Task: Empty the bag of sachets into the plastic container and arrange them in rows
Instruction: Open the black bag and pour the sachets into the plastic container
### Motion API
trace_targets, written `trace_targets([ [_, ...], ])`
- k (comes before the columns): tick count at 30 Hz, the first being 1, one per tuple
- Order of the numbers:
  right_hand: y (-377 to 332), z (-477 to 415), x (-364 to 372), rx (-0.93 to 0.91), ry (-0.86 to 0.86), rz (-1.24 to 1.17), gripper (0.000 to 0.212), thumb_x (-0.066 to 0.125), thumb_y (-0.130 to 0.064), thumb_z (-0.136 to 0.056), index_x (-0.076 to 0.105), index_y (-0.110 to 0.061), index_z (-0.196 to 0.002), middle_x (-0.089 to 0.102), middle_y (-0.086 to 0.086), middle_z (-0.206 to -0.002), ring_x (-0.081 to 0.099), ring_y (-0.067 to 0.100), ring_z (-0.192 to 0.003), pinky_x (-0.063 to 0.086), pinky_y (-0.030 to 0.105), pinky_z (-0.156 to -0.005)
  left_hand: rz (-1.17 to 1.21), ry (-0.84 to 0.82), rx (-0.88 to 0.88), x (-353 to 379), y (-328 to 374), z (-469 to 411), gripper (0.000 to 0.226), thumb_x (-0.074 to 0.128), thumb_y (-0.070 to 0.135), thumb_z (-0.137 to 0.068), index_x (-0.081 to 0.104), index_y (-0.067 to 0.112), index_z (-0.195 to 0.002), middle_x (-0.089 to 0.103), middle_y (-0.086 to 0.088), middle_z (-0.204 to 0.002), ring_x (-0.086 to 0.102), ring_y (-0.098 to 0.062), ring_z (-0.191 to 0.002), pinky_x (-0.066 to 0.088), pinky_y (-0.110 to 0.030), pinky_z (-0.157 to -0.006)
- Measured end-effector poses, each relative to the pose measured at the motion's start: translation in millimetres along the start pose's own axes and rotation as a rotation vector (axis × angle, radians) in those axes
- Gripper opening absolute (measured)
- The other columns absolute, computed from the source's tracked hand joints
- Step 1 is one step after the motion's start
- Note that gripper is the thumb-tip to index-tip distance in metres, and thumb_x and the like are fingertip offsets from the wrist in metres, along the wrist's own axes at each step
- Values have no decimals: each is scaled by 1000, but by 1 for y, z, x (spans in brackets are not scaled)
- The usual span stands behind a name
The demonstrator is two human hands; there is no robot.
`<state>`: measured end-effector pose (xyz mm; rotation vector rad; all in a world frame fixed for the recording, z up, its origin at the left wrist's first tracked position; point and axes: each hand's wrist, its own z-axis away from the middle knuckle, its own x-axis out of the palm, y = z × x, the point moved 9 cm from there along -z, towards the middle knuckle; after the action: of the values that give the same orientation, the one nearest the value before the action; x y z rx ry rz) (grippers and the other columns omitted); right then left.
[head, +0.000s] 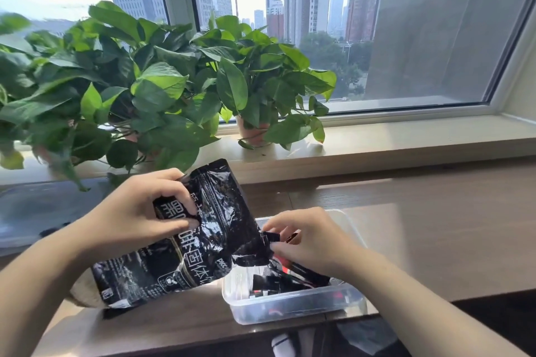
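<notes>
A shiny black bag (pixel 203 229) with white lettering is held tilted over the wooden table, its open corner pointing down to the right above a clear plastic container (pixel 293 307). My left hand (pixel 139 217) grips the bag's upper side. My right hand (pixel 307 240) pinches the bag's open corner, with a small black sachet (pixel 272 237) between thumb and fingers. Several black and red sachets (pixel 278 278) lie jumbled inside the container, partly hidden by my right hand and the bag.
Potted leafy plants (pixel 150 90) line the windowsill (pixel 406 136) behind the bag. The wooden table (pixel 435 226) extends to the right; its front edge runs just below the container. A white object (pixel 282 345) shows below the table edge.
</notes>
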<state>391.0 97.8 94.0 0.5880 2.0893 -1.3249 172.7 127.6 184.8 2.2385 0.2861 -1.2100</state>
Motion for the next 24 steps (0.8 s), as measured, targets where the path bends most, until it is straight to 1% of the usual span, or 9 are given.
trace_targets([
  [4, 11, 4, -11, 20, 30, -15, 22, 75, -11, -78, 75, -30, -88, 66, -19, -62, 62, 3, -63, 53, 16, -61, -4, 18, -12, -7, -7, 6, 15, 77, 50, -75, 71, 37, -80, 59, 11, -88, 61, -11, -81, 44, -16, -73],
  [8, 26, 11, -32, 94, -21, -31, 29, 74, -4, -81, 72, -33, -81, 71, -9, -71, 63, 3, -62, 53, 20, -60, -26, 33, -24, -14, -20, 10, 25, 77, 56, -76, 73, 33, -84, 59, 8, -87, 60, -14, -82, 44, -21, -75],
  [10, 35, 14, -45, 126, -61, -15, 28, 73, -5, -81, 71, -33, -81, 71, -7, -75, 64, 5, -65, 54, 21, -59, -32, 48, -31, -18, -25, 12, 29, 77, 60, -75, 73, 33, -85, 60, 9, -88, 60, -14, -86, 46, -25, -81],
  [13, 41, 16, -54, 160, -141, 131, 19, 70, -22, -77, 72, -34, -92, 72, -14, -90, 67, 3, -89, 59, 27, -76, -39, 75, -31, -21, -26, 14, 31, 76, 64, -74, 73, 35, -86, 63, 11, -91, 62, -10, -94, 43, -19, -91],
  [15, 27, 10, -47, 94, -134, 208, 34, 69, -43, -76, 69, -35, -109, 68, -23, -106, 62, -2, -105, 54, 22, -89, -44, 71, -17, -20, -23, 12, 29, 77, 61, -74, 73, 35, -86, 61, 12, -90, 62, -10, -89, 45, -21, -87],
  [16, 18, 7, -37, 63, -135, 190, 41, 69, -51, -76, 67, -37, -115, 67, -24, -109, 61, -4, -108, 52, 19, -91, -46, 72, -16, -19, -22, 12, 29, 77, 60, -73, 73, 34, -86, 60, 11, -90, 62, -8, -88, 45, -20, -84],
  [18, 6, 1, -10, 60, -161, 73, 46, 73, -56, -76, 65, -38, -117, 70, -20, -107, 64, -7, -101, 53, 15, -86, -34, 72, -12, -18, -18, 10, 27, 78, 58, -73, 73, 33, -85, 60, 9, -89, 61, -7, -84, 44, -16, -78],
  [21, 4, -8, 12, 60, -128, -32, 21, 79, -37, -80, 72, -31, -99, 74, -10, -85, 68, 2, -74, 58, 24, -68, -7, 71, -8, -19, -15, 10, 24, 79, 53, -72, 74, 32, -83, 60, 9, -86, 60, -11, -80, 43, -16, -73],
  [24, 12, -8, 5, 89, -98, -103, 9, 79, -22, -81, 74, -28, -85, 72, -8, -71, 64, 1, -62, 52, 20, -59, -8, 83, -6, -23, -18, 14, 25, 80, 52, -72, 74, 30, -83, 60, 10, -85, 59, -12, -78, 44, -19, -71],
])
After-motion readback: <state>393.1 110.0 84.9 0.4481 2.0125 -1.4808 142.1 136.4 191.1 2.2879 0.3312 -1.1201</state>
